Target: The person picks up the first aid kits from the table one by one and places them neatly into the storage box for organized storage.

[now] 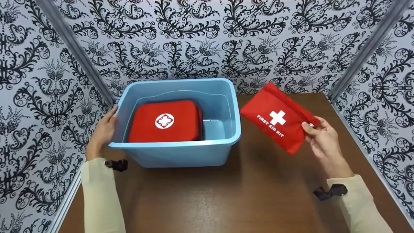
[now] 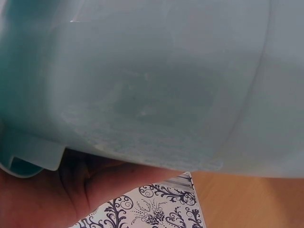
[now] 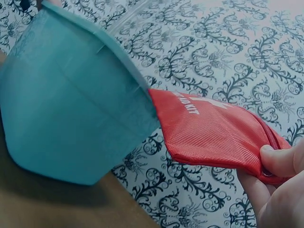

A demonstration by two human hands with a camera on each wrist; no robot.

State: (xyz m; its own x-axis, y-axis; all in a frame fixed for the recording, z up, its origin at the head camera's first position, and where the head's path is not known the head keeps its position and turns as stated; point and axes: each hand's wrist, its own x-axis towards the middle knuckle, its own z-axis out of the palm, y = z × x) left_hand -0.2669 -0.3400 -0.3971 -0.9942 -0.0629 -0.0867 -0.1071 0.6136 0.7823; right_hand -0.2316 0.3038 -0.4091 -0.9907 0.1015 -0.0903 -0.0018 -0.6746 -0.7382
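Note:
At the left end of a blue plastic bin (image 1: 178, 157), my left hand (image 1: 103, 129) grips the side by the rim; in the left wrist view the bin's wall (image 2: 152, 85) hides most of the fingers. Inside the bin lies a red first aid case (image 1: 148, 124) with a white cross emblem, toward the left. My right hand (image 1: 323, 139) pinches the zipper-end corner of a flat red first aid pouch (image 1: 265, 106) between thumb and fingers. The pouch hangs tilted in the air to the right of the bin, its printed face up. Its zipper (image 3: 270, 137) shows in the right wrist view.
The bin stands on a brown wooden table (image 1: 200, 200). Walls with a black scroll pattern (image 1: 200, 42) enclose the back and both sides. Right of the red case, part of the bin's floor (image 1: 214, 129) shows. Black straps (image 1: 330, 192) hang at both wrists.

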